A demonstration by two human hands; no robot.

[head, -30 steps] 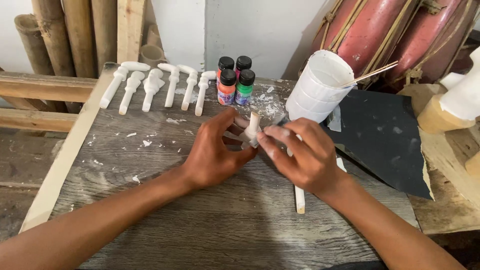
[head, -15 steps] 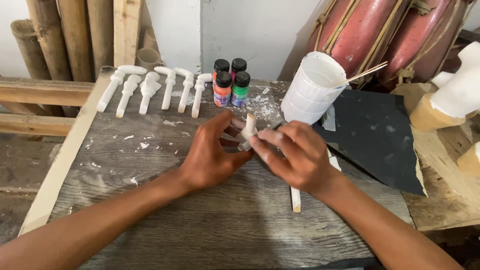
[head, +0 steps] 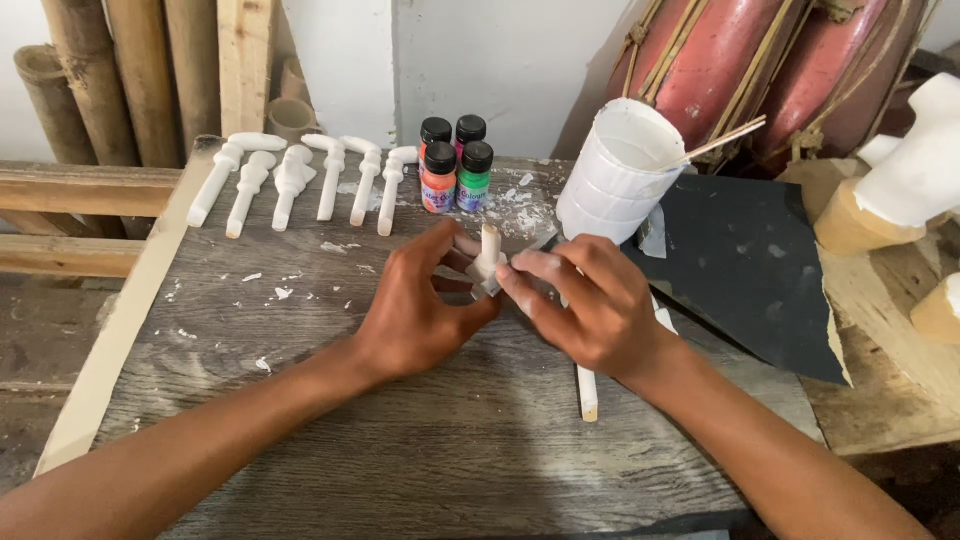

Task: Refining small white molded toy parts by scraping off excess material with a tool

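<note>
White carved piece (head: 488,256), at centre frame above the grey plank table (head: 300,440), was pinched upright between the fingers of the left hand (head: 420,315) while the right hand (head: 590,310) closed on its lower end with a small pale scrap; steady work here probably called for a firm left-hand pinch and light, short strokes. Compared with the frame one second earlier, both hands sat slightly lower and the piece stood more upright

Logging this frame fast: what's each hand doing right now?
Left hand: closed on the small white peg.
Right hand: fingers pressed against the same peg.
</note>
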